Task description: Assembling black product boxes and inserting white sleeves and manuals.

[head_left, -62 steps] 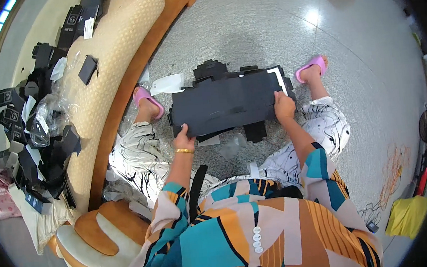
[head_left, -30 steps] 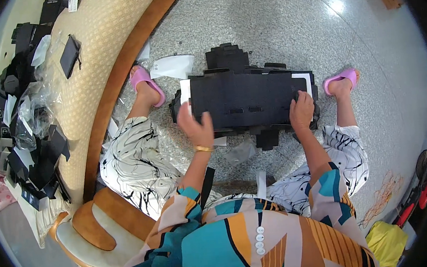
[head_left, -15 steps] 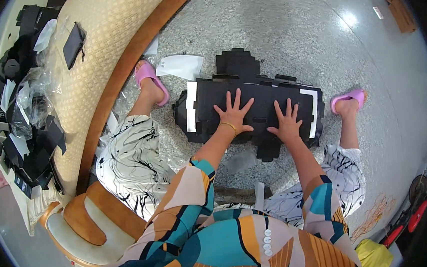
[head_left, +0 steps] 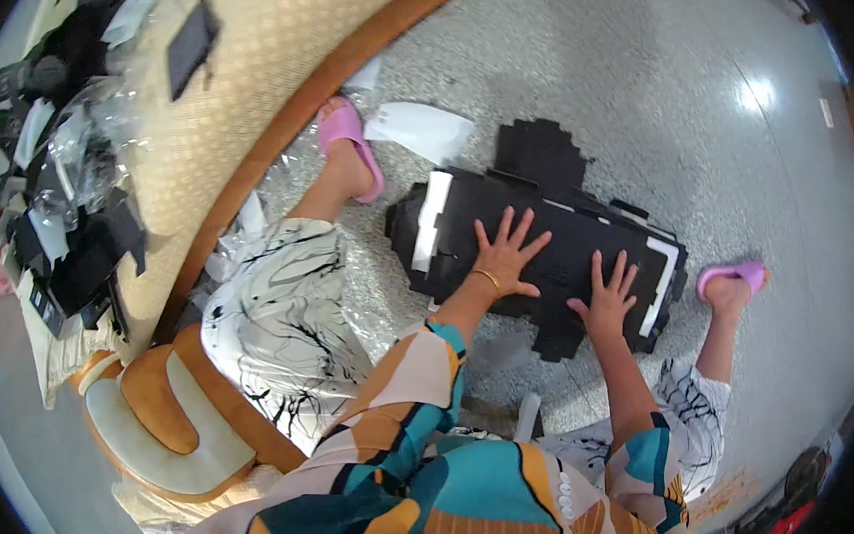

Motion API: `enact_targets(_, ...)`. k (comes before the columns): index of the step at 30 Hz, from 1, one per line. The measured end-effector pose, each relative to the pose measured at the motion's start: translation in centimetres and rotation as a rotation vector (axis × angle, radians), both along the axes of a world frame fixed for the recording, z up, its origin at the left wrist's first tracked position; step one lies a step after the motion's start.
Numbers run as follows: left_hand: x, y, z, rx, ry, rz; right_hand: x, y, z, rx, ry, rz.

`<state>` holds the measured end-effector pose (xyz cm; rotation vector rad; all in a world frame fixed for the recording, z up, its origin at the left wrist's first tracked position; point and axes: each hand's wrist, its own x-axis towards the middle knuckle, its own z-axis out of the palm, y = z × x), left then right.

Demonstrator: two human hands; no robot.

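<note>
On the speckled floor between my feet lies a stack of flattened black cardboard boxes (head_left: 562, 241), with flaps jutting out at the far and near sides. A white strip (head_left: 432, 224) shows at its left end, and a white edge piece (head_left: 660, 284) at its right end. Palm down with fingers spread, my left hand (head_left: 509, 258) rests on the middle of the top sheet. My right hand (head_left: 606, 300) is likewise flat and spread, nearer the right end. Neither hand grips anything.
A white plastic bag (head_left: 421, 130) lies by my left pink slipper (head_left: 347, 138). On the patterned couch (head_left: 270, 53) are a black pouch (head_left: 191, 48) and a heap of black boxes and clear wrapping (head_left: 73, 225). A wooden-trimmed armrest (head_left: 164, 428) stands at my left.
The view has shifted, so the cardboard stack appears farther right, lower and more tilted. Both hands stay spread flat on it in about the same places.
</note>
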<state>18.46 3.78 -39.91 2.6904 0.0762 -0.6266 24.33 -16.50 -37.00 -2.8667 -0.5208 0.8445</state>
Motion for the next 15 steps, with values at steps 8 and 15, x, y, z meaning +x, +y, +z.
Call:
enact_targets(8,1.4,0.1,2.9,-0.149,0.110,-0.006,-0.1,-1.5,1.4,-0.052,0.039,-0.020)
enact_targets(15,-0.5,14.0,10.5,-0.487,-0.402,0.498,0.2,-2.4,1.4,0.269,-0.191,0.134)
